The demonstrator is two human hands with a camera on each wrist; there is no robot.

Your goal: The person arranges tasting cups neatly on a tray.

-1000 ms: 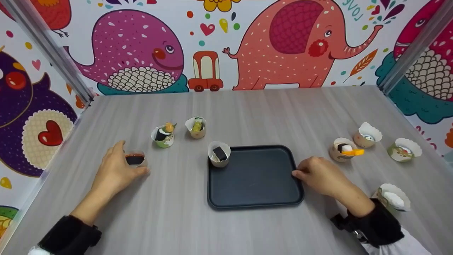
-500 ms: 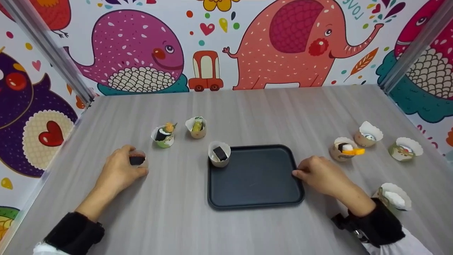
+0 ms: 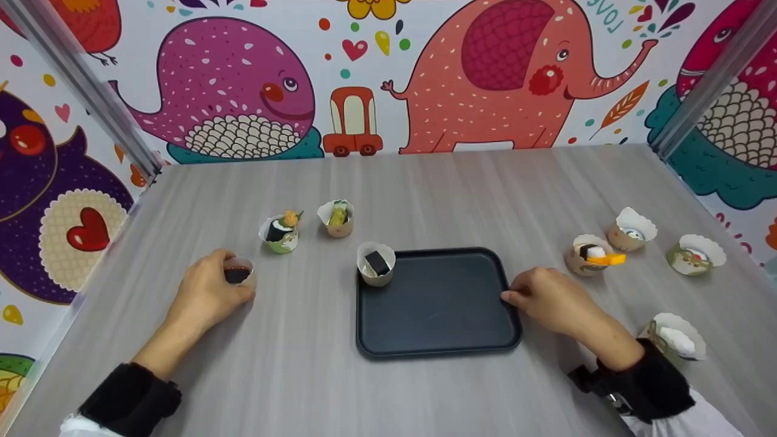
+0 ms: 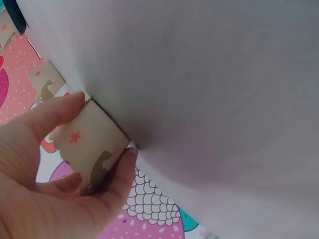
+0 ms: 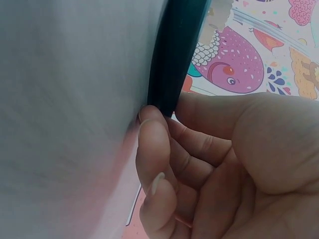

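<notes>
On the left of the table, my left hand (image 3: 206, 291) grips a small paper baking cup (image 4: 87, 142). A dark sushi piece with a reddish top (image 3: 237, 274) sits inside it. In the left wrist view, thumb and fingers curl round the cup, and its base meets or nearly meets the table. My right hand (image 3: 549, 300) pinches the right rim of a dark rectangular tray (image 3: 437, 309). The right wrist view shows the tray edge (image 5: 174, 59) between thumb and fingers. Another paper cup (image 3: 376, 280) with a black-wrapped sushi piece stands at the tray's back left corner.
Behind the left hand stand a cup with a topped sushi roll (image 3: 282, 244) and a cup with yellow-green food (image 3: 340, 229). Several cups, including one with an orange-topped piece (image 3: 584, 267), stand at the right. Printed cartoon walls (image 3: 425, 18) enclose the table.
My left hand has closed its fingers round the cup and shifted it slightly to the right. The right hand and the tray have stayed in place.
</notes>
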